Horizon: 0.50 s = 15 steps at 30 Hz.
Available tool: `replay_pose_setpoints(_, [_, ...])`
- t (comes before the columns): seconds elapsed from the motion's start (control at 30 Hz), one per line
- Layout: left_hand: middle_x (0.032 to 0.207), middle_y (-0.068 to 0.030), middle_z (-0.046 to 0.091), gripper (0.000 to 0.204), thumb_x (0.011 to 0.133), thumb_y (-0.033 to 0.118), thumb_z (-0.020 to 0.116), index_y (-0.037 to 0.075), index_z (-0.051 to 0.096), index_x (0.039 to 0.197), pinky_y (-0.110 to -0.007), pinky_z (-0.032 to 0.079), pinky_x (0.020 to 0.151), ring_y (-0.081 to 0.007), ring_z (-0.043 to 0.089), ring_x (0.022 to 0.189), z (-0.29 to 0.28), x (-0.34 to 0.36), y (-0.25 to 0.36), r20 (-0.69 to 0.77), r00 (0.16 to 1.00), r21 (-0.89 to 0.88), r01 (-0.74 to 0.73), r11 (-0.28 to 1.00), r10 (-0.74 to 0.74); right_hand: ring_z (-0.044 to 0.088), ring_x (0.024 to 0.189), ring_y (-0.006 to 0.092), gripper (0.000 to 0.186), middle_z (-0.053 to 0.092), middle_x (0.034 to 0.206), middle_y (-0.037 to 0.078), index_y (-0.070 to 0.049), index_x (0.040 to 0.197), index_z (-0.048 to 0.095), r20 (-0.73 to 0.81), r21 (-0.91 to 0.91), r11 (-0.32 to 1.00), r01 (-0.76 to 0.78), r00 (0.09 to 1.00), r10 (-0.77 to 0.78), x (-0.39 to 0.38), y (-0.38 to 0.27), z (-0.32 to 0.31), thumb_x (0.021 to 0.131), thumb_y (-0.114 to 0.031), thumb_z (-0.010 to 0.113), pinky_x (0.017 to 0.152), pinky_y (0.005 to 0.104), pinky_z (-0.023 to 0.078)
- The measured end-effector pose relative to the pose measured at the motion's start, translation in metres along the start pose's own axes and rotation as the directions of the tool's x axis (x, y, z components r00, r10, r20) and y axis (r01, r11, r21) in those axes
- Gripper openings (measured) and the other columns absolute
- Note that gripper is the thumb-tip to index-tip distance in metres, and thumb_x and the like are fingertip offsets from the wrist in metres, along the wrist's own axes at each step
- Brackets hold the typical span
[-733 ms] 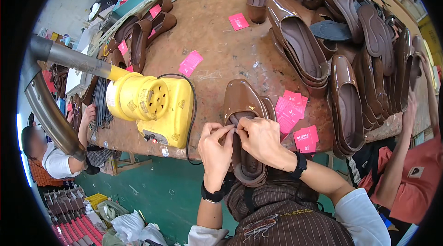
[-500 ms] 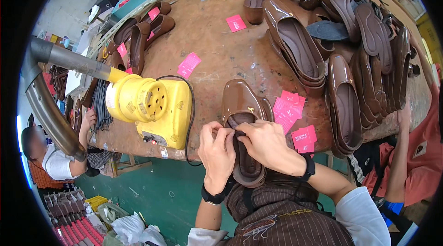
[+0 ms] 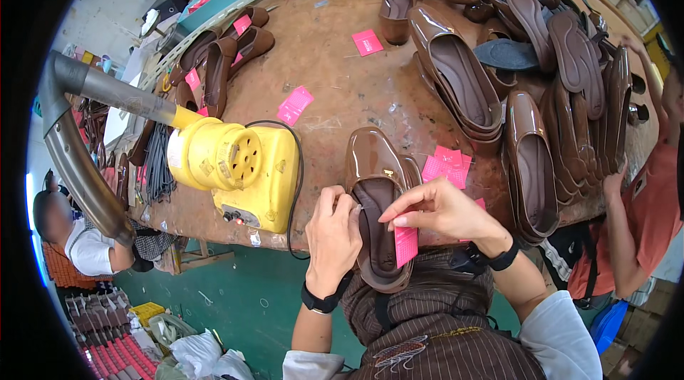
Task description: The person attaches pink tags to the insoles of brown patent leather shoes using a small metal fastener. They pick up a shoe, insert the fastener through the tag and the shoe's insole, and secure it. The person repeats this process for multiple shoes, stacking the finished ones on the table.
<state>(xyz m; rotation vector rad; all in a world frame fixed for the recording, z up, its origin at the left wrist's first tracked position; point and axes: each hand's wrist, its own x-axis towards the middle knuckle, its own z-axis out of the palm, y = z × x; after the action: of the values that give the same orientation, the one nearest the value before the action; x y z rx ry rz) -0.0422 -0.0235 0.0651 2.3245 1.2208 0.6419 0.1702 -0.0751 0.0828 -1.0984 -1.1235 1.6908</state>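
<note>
A glossy brown loafer [image 3: 372, 154] with a small gold ornament lies toe-away in front of me, its heel over the table's near edge. Another shoe shows partly at its right side. My left hand [image 3: 332, 234] is closed at the left rim of the loafer's opening, fingertips pinched; what they hold is too small to make out. Over the right side of the opening is my right hand [image 3: 447, 215], thumb and forefinger together. A pink tag [image 3: 406, 245] hangs below those fingers against the shoe; its string cannot be made out clearly.
Pink tags [image 3: 447, 166] lie right of the loafer. A yellow blower [image 3: 267, 173] with a metal pipe [image 3: 92, 159] and black cord stands left. Stacked brown shoes [image 3: 456, 74] and insoles fill the right; more shoes [image 3: 217, 70] lie far left. People work at both sides.
My right hand has moved right, away from my left hand, and a pink tag now shows hanging beneath it. My left hand stays by the loafer's rim.
</note>
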Motion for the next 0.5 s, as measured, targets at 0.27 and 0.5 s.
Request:
replay_pose_setpoints(0.27, [0.100, -0.0150, 0.071, 0.006, 0.098, 0.002, 0.056, -0.003, 0.058, 0.099, -0.025, 0.050, 0.059, -0.0143, 0.065, 0.071, 0.011, -0.011, 0.000, -0.121, 0.934, -0.693, 0.163, 0.703, -0.336, 0.069, 0.073, 0.0128, 0.012, 0.073, 0.078, 0.013, 0.004, 0.093, 0.072, -0.215, -0.245, 0.964, 0.101, 0.964, -0.156, 0.016, 0.015, 0.026, 0.087, -0.007, 0.071, 0.066, 0.0287, 0.053])
replay_pose_setpoints(0.5, [0.091, -0.0083, 0.063, 0.014, 0.099, 0.003, 0.057, -0.003, 0.065, 0.108, -0.026, 0.056, 0.064, -0.0117, 0.062, 0.073, 0.006, -0.015, -0.004, 0.017, 0.899, -0.826, 0.259, 0.500, -0.438, 0.072, 0.076, 0.0280, 0.012, 0.072, 0.082, 0.018, 0.001, 0.091, 0.074, -0.191, -0.373, 0.913, 0.168, 0.949, -0.252, 0.017, 0.017, 0.026, 0.083, -0.007, 0.070, 0.072, 0.0363, 0.054])
